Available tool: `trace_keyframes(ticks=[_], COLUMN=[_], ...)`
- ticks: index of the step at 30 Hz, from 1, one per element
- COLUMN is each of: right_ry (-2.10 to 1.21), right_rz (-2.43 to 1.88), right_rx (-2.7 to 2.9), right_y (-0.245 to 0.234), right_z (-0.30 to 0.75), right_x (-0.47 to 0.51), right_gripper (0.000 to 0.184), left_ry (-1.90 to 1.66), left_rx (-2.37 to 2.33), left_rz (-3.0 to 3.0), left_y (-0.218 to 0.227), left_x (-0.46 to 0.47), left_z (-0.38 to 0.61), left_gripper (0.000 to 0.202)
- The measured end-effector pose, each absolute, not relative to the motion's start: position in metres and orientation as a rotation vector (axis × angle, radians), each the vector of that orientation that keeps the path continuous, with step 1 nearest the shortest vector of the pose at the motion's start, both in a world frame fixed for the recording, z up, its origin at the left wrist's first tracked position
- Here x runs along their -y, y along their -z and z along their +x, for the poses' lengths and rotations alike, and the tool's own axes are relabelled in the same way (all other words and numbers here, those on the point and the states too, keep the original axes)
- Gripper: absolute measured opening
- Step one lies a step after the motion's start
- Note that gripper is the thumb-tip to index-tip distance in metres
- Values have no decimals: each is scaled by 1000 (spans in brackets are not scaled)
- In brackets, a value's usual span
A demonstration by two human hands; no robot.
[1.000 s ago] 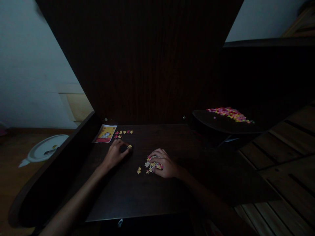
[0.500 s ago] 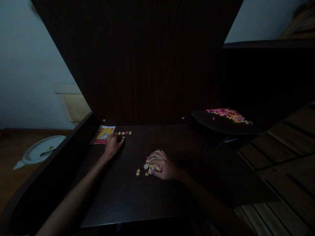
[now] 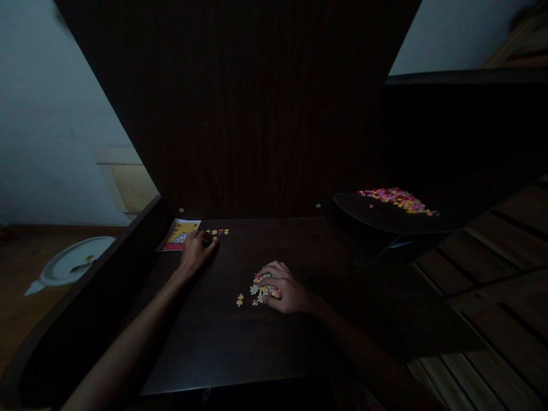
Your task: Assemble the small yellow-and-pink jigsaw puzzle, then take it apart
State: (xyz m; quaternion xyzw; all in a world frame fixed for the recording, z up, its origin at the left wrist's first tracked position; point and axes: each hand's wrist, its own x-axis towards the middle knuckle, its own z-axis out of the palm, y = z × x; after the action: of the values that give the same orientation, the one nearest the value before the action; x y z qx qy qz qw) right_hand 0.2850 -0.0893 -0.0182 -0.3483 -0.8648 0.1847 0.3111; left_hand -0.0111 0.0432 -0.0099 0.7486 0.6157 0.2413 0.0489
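Note:
My left hand (image 3: 196, 251) bends over the right part of a small printed picture sheet (image 3: 174, 240). Its thumb and fingertips close in on a yellow jigsaw piece (image 3: 214, 239) lying on the dark tabletop. Just beyond the fingers runs a short row of jigsaw pieces (image 3: 220, 232), partly covered by the hand. My right hand (image 3: 286, 290) is cupped with fingers apart over a small pile of jigsaw pieces (image 3: 265, 292), hiding some of them. Left of that pile lies a yellow jigsaw piece or joined pair (image 3: 240, 299).
A larger heap of pink, red and yellow pieces (image 3: 398, 200) rests on a curved side shelf (image 3: 363, 214) at right. A tall dark panel (image 3: 257, 114) closes off the back. Low on the left stands a white oval tray (image 3: 55, 271) beyond the raised table side.
My left hand has shifted slightly; its fingers now cover the left end of the row. My right hand stays over the pile.

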Motion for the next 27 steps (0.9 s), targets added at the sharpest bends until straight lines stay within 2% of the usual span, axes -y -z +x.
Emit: trace_keyframes(ticks=[5, 16, 21, 27], right_ry=[-491, -466, -462, -445], right_rz=[-926, -910, -912, -913], right_rx=[2292, 2301, 2290, 2291], right_y=[17, 23, 23, 23], right_z=[284, 285, 284, 284], right_x=[90, 86, 86, 86], right_gripper=[31, 33, 37, 31], left_ry=[-755, -563, -493, -508], left_rx=[-1799, -1106, -986, -972], left_rz=[2297, 2392, 2403, 2371], left_y=[6, -4, 1, 0], left_x=[-28, 58, 75, 73], left_z=[-13, 28, 51, 52], left_gripper=[32, 24, 24, 11])
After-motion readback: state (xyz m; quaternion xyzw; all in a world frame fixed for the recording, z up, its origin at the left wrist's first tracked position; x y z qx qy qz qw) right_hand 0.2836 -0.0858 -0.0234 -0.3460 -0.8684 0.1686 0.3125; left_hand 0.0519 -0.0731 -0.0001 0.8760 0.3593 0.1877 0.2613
